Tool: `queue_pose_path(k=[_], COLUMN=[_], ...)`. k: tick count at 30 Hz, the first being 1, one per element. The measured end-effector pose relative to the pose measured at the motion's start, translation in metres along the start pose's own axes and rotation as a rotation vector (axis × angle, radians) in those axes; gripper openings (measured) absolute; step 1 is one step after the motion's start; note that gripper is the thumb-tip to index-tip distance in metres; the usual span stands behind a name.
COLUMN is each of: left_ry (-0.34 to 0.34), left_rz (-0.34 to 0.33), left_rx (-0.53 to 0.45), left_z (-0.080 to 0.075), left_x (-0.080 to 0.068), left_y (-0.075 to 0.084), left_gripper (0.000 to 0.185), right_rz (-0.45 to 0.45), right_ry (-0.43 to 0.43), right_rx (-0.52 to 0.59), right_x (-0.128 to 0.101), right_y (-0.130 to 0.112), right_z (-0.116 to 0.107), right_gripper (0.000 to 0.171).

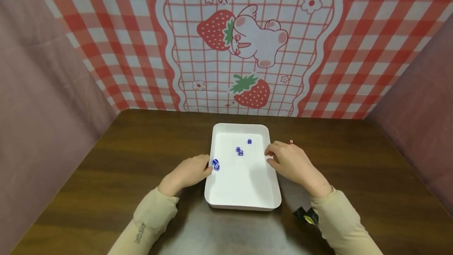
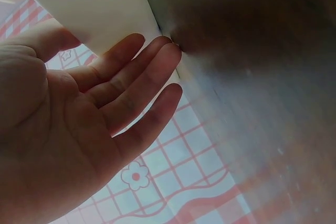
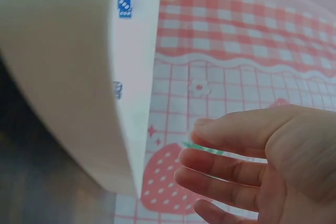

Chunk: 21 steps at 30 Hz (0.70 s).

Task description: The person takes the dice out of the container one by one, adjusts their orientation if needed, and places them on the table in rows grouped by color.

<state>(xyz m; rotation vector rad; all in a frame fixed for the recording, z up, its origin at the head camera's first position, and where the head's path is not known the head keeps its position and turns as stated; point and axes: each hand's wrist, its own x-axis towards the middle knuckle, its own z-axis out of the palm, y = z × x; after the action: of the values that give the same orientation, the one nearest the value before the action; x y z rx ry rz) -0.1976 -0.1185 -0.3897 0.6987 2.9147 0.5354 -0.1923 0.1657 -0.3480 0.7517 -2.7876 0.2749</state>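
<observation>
A white tray [image 1: 244,190] lies on the dark wooden table [image 1: 106,176] in front of me. Several small blue dice lie in it: one at the far end [image 1: 249,141], a pair mid-tray [image 1: 239,151], and more against the left wall [image 1: 215,164]. My left hand [image 1: 207,167] is open, its straight fingers [image 2: 157,61] touching the tray's outer left wall [image 2: 105,3]. My right hand [image 1: 270,156] hovers at the tray's right rim with loosely bent fingers [image 3: 220,135], holding nothing. In the right wrist view the tray wall [image 3: 63,77] and a blue die [image 3: 124,6] show.
A tiny red die [image 1: 290,141] lies on the table just beyond my right hand. A red-checked strawberry cloth [image 1: 247,50] hangs behind the table, with mauve fabric walls [image 1: 42,89] at both sides. A black wrist device [image 1: 306,215] sits under my right sleeve.
</observation>
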Motion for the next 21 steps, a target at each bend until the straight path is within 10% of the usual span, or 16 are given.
queue_pose_path(k=[21], left_ry=[-0.017], left_rz=[-0.007], left_rx=[0.008], left_z=[0.001], left_x=[-0.002], left_y=[0.002], left_gripper=[0.021], right_rz=[-0.127], right_ry=[-0.040], right_rx=[-0.004], right_x=[0.041], right_y=[-0.044], right_z=[-0.008], right_gripper=[0.025])
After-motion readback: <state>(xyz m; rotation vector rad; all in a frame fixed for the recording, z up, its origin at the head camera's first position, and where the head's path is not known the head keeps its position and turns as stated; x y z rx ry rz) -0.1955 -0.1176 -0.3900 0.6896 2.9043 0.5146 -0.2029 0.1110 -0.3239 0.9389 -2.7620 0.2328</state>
